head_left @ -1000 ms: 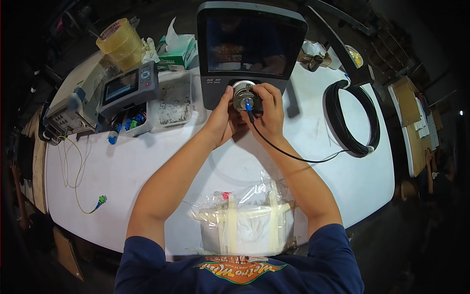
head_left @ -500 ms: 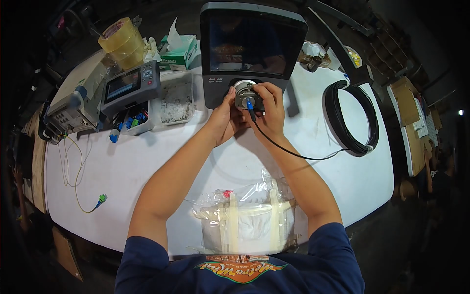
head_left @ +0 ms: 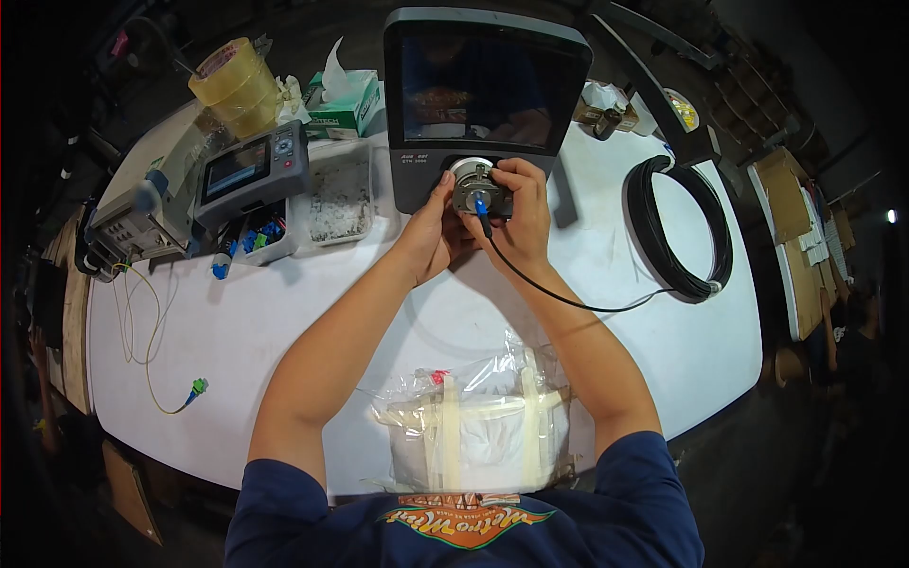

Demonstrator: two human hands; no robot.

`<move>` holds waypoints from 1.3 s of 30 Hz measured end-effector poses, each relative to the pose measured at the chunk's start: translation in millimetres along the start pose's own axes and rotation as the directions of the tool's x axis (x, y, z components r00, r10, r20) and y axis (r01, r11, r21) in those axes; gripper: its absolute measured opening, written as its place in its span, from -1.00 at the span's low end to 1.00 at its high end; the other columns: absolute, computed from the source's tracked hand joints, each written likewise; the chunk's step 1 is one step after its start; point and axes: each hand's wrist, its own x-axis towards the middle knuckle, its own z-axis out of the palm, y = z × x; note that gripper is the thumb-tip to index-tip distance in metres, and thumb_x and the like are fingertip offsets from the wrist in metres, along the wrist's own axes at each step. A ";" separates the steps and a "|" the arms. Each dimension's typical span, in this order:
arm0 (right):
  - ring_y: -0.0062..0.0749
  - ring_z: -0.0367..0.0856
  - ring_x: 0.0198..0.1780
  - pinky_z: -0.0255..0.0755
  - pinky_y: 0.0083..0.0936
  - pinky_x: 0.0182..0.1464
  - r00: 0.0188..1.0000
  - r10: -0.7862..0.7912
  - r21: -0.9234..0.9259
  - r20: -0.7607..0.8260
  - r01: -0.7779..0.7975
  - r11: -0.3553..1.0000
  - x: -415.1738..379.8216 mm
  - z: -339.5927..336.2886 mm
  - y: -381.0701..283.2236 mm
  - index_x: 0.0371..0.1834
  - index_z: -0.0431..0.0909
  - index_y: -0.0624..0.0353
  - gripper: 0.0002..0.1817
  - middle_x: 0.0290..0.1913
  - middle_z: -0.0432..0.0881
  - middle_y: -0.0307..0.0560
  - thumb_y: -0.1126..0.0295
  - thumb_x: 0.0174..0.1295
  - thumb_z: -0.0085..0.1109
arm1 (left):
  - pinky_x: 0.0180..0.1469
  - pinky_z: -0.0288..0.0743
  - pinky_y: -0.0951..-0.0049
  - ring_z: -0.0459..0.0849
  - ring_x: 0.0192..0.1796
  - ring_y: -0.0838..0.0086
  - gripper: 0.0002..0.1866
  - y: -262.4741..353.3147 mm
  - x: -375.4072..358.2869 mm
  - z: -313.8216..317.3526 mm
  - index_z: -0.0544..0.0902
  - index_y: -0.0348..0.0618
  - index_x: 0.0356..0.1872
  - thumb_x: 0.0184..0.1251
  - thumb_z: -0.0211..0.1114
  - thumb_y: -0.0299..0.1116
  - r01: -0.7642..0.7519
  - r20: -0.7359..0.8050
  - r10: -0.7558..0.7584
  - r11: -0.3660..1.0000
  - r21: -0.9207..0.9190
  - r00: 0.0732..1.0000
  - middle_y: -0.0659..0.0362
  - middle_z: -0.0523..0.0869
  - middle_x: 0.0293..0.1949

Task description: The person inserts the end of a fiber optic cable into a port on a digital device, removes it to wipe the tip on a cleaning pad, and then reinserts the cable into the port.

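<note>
A dark grey inspection device with a screen [head_left: 473, 90] stands upright at the back of the table. On its front is a round metal connector mount [head_left: 464, 194]. A blue fibre connector [head_left: 480, 204] sits at the mount, its black cable [head_left: 540, 282] trailing to the right. My left hand [head_left: 434, 232] grips the mount's left side, thumb up along the rim and the other fingers partly hidden below. From the right, my right hand [head_left: 523, 204] curls its fingers against the mount's upper right edge; its fingertips are partly hidden.
A coil of black cable [head_left: 636, 227] lies at right. At left are a handheld tester [head_left: 251, 170], a bin of connectors [head_left: 270, 248], a plastic tray [head_left: 343, 232], tape rolls [head_left: 237, 95] and a tissue box [head_left: 355, 109]. A plastic-wrapped bundle [head_left: 483, 440] lies in front of me.
The fingers of my right hand have shifted slightly at the mount's upper right. My left hand, the blue connector and the cable look almost unchanged.
</note>
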 end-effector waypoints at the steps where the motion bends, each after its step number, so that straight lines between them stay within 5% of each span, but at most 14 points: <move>1: -0.02 0.64 0.11 0.65 -0.34 -0.05 1.000 0.000 0.000 0.000 0.000 1.000 -0.2 -0.5 -0.5 0.09 0.50 0.19 -0.35 0.17 0.54 0.04 0.42 -0.07 0.68 | 0.19 0.63 0.25 0.79 0.12 0.26 -0.31 0.1 -0.7 0.4 0.54 -0.04 0.27 0.57 0.03 0.38 0.000 -0.001 0.000 1.000 -0.001 1.000 0.11 0.75 0.04; 24: -0.03 0.64 0.08 0.64 -0.34 -0.04 1.000 0.004 0.016 0.007 -0.004 1.000 -4.0 -0.4 0.4 0.17 0.53 0.14 -0.31 0.17 0.54 0.04 0.48 -0.10 0.66 | 0.15 0.65 0.26 0.80 0.06 0.33 -0.36 1.5 -3.3 -0.7 0.52 0.01 0.33 0.62 0.00 0.31 0.016 -0.010 -0.016 1.000 0.008 1.000 0.14 0.77 0.02; 27: -0.03 0.65 0.08 0.64 -0.34 -0.04 1.000 -0.014 0.012 -0.003 0.014 1.000 -3.1 -0.9 0.2 0.18 0.55 0.14 -0.33 0.18 0.54 0.04 0.50 -0.08 0.64 | 0.31 0.57 0.17 0.77 0.10 0.29 -0.29 1.4 -2.5 -1.1 0.59 -0.05 0.26 0.60 -0.06 0.38 0.023 -0.008 -0.023 1.000 -0.003 1.000 0.06 0.79 0.00; 30: -0.03 0.65 0.09 0.64 -0.34 -0.02 1.000 0.010 0.028 0.015 -0.010 1.000 -3.4 -2.9 -1.7 0.19 0.57 0.15 -0.34 0.19 0.54 0.05 0.54 -0.06 0.61 | 0.17 0.66 0.25 0.80 0.05 0.35 -0.38 1.6 -3.2 -3.4 0.51 0.00 0.33 0.64 -0.01 0.29 0.016 0.038 -0.015 0.999 -0.033 0.999 0.15 0.76 0.00; 39: -0.03 0.63 0.15 0.63 -0.34 0.07 0.998 0.035 0.120 0.059 -0.042 0.992 -5.0 -5.4 2.0 0.23 0.59 0.15 -0.33 0.23 0.48 0.08 0.71 -0.07 0.44 | 0.14 0.68 0.20 0.79 -0.03 0.29 -0.38 0.4 -0.5 -0.9 0.56 -0.12 0.24 0.66 -0.01 0.26 -0.016 0.060 0.020 0.997 -0.071 0.998 -0.05 0.79 -0.07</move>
